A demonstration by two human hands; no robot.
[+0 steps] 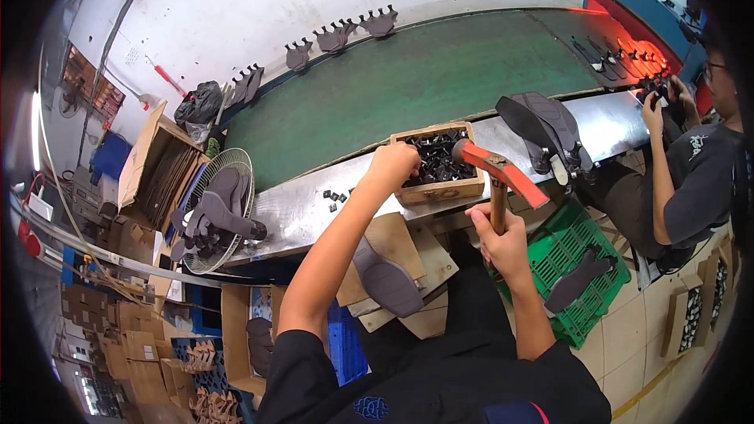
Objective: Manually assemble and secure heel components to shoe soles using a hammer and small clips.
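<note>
My left hand point(397, 165) reaches over the left side of a wooden box point(444, 193) full of small black parts point(441, 159). Its fingers are curled together at the parts, and what they pinch, if anything, is hidden. In my right hand point(503, 242) is a hammer point(501, 169), gripped by its wooden handle with the red head up beside the box. Below the box, a dark grey shoe sole point(390, 284) lies on wooden boards point(404, 245) over my lap. Several loose black pieces point(336, 198) are scattered on the metal bench left of the box.
Behind the metal bench point(294, 220) runs a green conveyor belt point(353, 86), with soles point(334, 38) along its far edge. A white wire basket point(250, 180) holds soles at left. More soles point(542, 129) lie right of the box. A green crate point(581, 322) stands below; a co-worker point(699, 165) sits at right.
</note>
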